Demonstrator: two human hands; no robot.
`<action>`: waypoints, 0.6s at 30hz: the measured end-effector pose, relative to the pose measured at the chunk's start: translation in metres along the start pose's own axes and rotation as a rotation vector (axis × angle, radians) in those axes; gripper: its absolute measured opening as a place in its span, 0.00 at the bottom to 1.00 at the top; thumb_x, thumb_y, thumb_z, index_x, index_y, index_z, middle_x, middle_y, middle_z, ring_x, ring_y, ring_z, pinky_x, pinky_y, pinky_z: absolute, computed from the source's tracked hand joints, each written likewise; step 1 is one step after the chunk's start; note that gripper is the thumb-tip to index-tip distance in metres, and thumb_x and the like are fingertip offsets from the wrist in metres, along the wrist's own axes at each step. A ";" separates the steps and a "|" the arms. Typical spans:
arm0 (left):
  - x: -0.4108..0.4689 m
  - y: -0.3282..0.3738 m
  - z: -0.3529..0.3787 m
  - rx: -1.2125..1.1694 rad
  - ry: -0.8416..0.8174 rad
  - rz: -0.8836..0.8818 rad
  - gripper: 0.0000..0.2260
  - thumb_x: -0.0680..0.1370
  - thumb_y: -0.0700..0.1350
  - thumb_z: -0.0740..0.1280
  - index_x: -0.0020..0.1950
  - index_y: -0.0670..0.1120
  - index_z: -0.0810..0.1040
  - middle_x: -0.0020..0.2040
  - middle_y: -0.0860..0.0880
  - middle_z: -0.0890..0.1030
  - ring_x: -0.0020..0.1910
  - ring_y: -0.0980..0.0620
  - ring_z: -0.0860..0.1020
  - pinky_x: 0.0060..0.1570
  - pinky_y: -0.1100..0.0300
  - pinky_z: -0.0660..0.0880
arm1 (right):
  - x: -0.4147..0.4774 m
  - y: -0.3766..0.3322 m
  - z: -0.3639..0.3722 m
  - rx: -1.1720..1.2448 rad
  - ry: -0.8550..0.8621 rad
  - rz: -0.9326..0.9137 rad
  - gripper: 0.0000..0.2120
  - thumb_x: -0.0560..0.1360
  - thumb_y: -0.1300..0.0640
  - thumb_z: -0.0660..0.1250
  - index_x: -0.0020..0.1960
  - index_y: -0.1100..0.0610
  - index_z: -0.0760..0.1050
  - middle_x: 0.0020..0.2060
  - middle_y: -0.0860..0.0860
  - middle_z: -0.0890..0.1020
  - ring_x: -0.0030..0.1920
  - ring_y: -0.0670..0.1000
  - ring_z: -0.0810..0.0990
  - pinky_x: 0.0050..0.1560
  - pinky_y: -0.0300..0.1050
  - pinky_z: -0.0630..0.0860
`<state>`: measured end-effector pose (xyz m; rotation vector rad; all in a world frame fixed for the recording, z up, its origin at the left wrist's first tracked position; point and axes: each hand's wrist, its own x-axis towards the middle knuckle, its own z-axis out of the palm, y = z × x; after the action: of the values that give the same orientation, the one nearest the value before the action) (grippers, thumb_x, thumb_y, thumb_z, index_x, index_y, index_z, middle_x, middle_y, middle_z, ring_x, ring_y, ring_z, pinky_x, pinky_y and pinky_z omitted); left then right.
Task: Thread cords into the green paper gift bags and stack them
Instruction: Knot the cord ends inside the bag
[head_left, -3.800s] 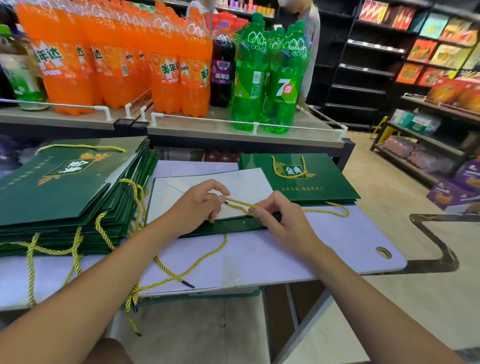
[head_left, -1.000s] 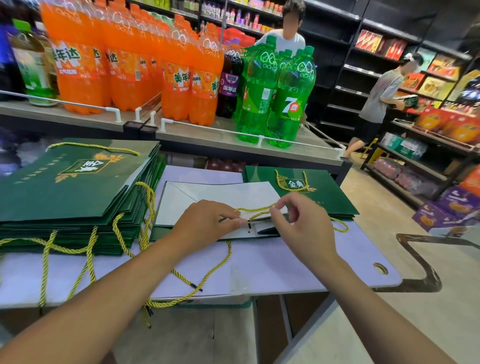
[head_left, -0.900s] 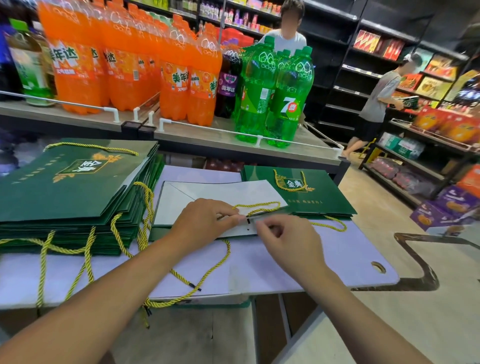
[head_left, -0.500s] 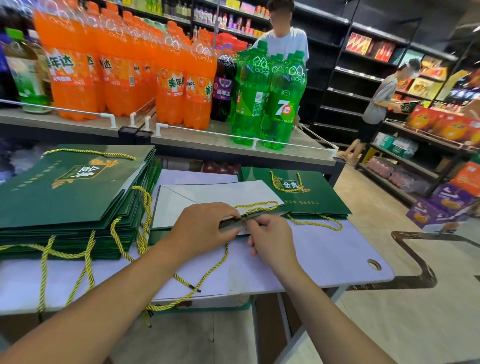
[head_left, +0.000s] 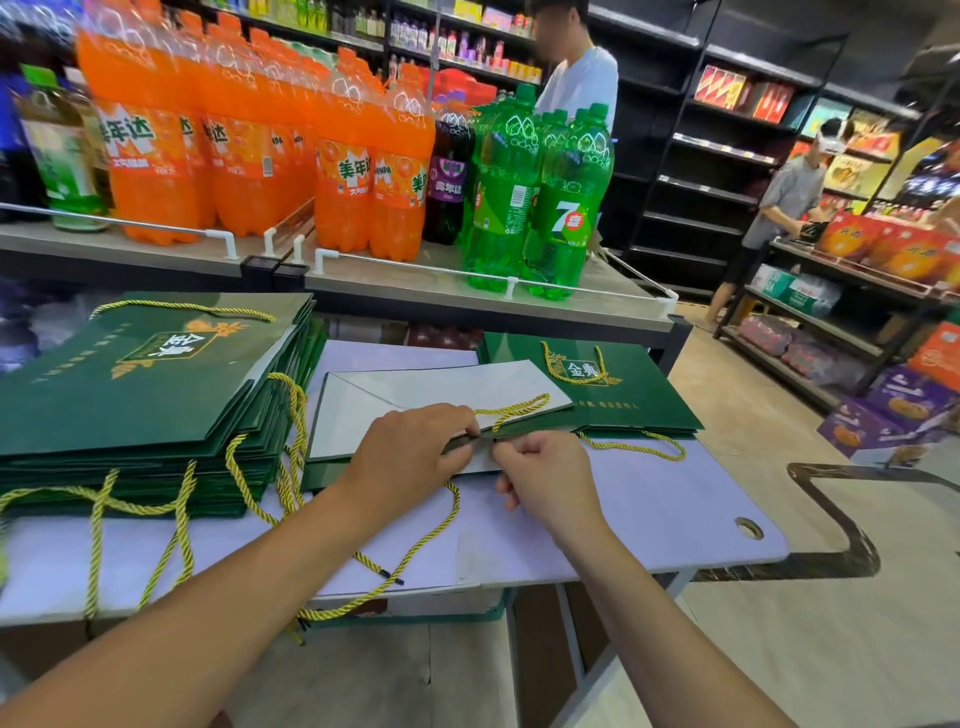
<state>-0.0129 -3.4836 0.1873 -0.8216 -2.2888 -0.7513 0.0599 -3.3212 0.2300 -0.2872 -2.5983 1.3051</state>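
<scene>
1. Hanging over the near edge of the table (head_left: 649, 514), at lower centre, a loose cord (head_left: 415, 535) trails with its dark tip lying on the tabletop.
2. At centre frame, the left grip (head_left: 410, 452) pinches the near green edge of a flat gift bag (head_left: 415, 384), which lies pale side up with nothing visible inside it.
3. Just right of it, the right grip (head_left: 545, 478) is clenched, thumb and forefinger nipping the yellow cord (head_left: 514, 410) where it meets that same edge. The cord loops over the bag's pale face.
4. A stack of corded bags (head_left: 156, 374) fills the left of the frame, its handles spilling over the near edge. Right of the hands the tabletop is bare out to a rounded corner with a hole (head_left: 748, 527).
5. Another green bag (head_left: 639, 395) lies flat behind and right, partly under the worked one.
6. One second ago the right grip was raised over the bag with the cord. It now sits low at the near edge, slightly apart from the left.
7. Across the top of the frame, a shelf (head_left: 415, 286) carries orange bottles (head_left: 249, 145) and green bottles (head_left: 540, 192) behind a rail.
</scene>
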 end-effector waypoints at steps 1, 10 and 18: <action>0.000 0.000 0.001 0.009 0.026 0.015 0.11 0.73 0.53 0.59 0.50 0.55 0.78 0.45 0.56 0.84 0.40 0.48 0.82 0.32 0.52 0.78 | -0.001 0.002 0.001 -0.091 0.008 -0.029 0.12 0.73 0.58 0.66 0.31 0.55 0.78 0.24 0.49 0.81 0.24 0.46 0.78 0.31 0.41 0.75; 0.000 0.001 -0.004 0.056 -0.058 0.021 0.11 0.73 0.53 0.61 0.50 0.56 0.80 0.48 0.59 0.84 0.44 0.52 0.82 0.36 0.56 0.78 | -0.010 0.004 -0.012 -0.249 -0.080 -0.064 0.17 0.76 0.45 0.64 0.35 0.55 0.80 0.28 0.46 0.83 0.30 0.50 0.81 0.38 0.47 0.80; 0.008 0.008 -0.027 0.050 -0.355 -0.069 0.18 0.80 0.64 0.64 0.67 0.61 0.67 0.65 0.61 0.76 0.58 0.54 0.78 0.51 0.53 0.76 | 0.047 0.005 -0.032 -0.723 0.024 -0.143 0.21 0.76 0.34 0.62 0.59 0.46 0.80 0.53 0.46 0.81 0.54 0.53 0.80 0.46 0.48 0.77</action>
<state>-0.0031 -3.4936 0.2135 -0.9166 -2.6506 -0.6132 0.0246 -3.2811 0.2492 -0.2156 -2.9025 0.2732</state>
